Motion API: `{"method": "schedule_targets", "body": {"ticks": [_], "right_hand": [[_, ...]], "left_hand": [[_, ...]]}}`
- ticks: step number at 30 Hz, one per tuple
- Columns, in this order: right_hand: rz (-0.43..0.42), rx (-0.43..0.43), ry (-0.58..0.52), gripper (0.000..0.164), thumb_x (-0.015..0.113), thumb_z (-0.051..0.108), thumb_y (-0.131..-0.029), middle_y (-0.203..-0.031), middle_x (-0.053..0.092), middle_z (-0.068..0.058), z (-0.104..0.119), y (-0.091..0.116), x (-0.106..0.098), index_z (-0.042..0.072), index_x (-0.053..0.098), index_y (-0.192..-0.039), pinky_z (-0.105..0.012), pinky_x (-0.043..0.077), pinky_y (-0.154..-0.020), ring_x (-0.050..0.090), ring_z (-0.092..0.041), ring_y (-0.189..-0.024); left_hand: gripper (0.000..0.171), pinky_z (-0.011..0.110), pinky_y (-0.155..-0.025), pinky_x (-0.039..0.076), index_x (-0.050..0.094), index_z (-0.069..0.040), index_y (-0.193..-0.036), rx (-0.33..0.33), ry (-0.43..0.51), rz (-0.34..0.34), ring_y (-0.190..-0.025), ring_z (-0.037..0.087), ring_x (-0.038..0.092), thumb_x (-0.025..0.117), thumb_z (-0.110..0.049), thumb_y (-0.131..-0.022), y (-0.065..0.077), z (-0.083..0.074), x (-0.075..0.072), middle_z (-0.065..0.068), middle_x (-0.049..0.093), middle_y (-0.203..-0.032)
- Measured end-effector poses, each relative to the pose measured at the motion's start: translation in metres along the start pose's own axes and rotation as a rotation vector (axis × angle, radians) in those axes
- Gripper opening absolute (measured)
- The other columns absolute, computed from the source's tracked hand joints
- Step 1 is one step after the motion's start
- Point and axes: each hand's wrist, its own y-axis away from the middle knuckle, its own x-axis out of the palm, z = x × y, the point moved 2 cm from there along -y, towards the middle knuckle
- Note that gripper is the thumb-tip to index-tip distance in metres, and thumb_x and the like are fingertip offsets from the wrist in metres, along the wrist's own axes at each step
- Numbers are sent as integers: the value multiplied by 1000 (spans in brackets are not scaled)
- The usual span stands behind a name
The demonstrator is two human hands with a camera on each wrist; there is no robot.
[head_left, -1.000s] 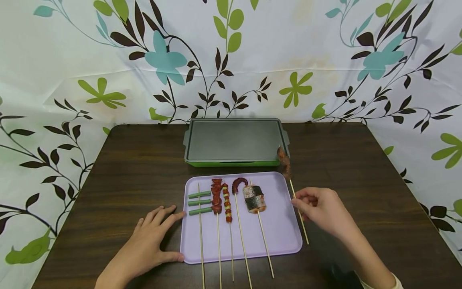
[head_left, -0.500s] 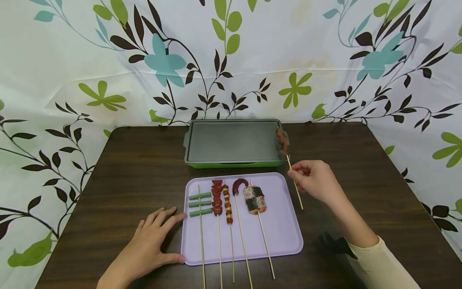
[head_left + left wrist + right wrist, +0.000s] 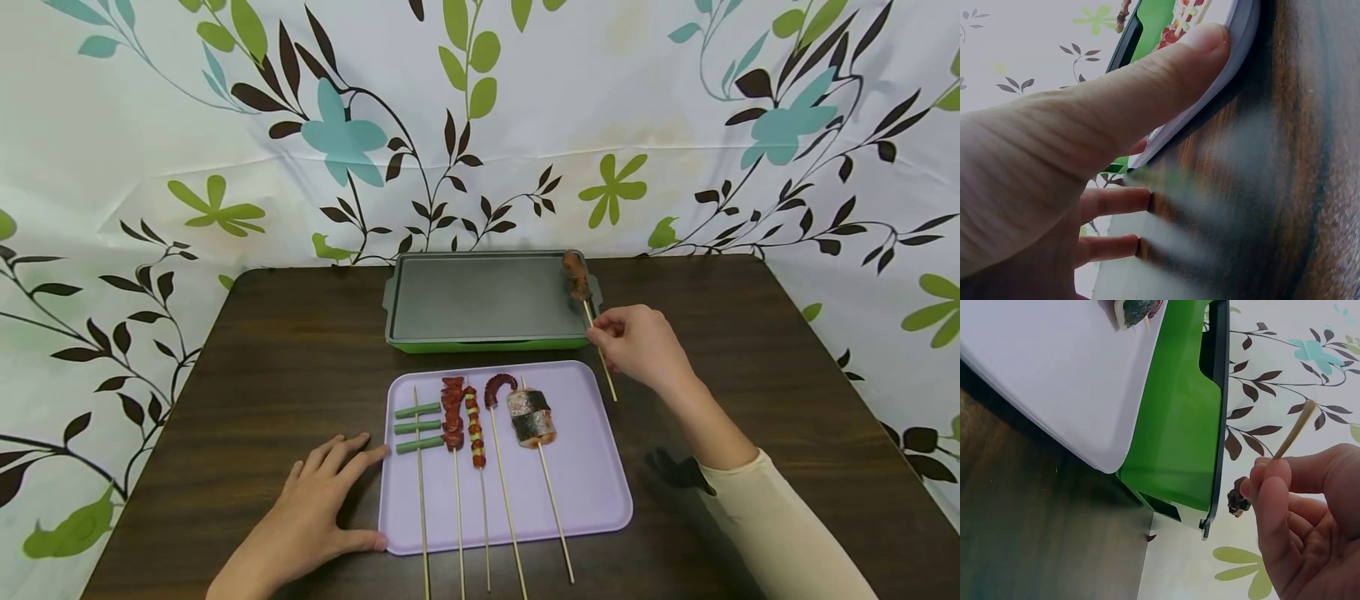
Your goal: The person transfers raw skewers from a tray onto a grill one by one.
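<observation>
In the head view my right hand (image 3: 642, 348) pinches the bare stick of a brown meat skewer (image 3: 577, 277) between thumb and fingers. Its meat end is over the right end of a dark griddle (image 3: 480, 296) with a green base; whether it touches the plate I cannot tell. The right wrist view shows the stick's end (image 3: 1296, 430) poking out past my fingertips. My left hand (image 3: 318, 500) lies with spread fingers at the left side of a lilac tray (image 3: 592, 492), forefinger and thumb at its edge. In the left wrist view the thumb (image 3: 1166, 75) presses on the rim.
On the tray lie green vegetable sticks on a skewer (image 3: 417, 427), a red meat skewer (image 3: 452, 414), a thin red-and-yellow skewer (image 3: 475, 429), a curled tentacle skewer (image 3: 500, 385) and a fish-like skewer (image 3: 532, 418). Their sticks overhang the front edge. A patterned cloth (image 3: 480, 167) hangs behind the table.
My right hand has carried the meat skewer forward and slightly left, from beside the tray to over the griddle's right end. My left hand has stayed at the tray's edge.
</observation>
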Motion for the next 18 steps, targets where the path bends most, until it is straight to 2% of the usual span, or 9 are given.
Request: {"method": "schedule_targets", "body": {"ticks": [9,18], "right_hand": [[-44,-25,104,15,64,16,-90,-57,60,2,0,-10,4,5,73,-87,-31,42,-51,55,-12,-48],[-21,6,130,15,63,15,-90,-65,63,-1,-1,-11,7,4,73,-88,-31,41,-50,53,-16,-54]], "left_hand": [[98,71,-90,33,44,-35,-142,-9,-5,5,-131,38,37,66,-79,-57,-1,-1,0,6,42,-145],[98,69,-91,33,43,-34,-142,2,5,-7,-131,38,37,69,-76,-58,0,0,-1,6,42,-146]]}}
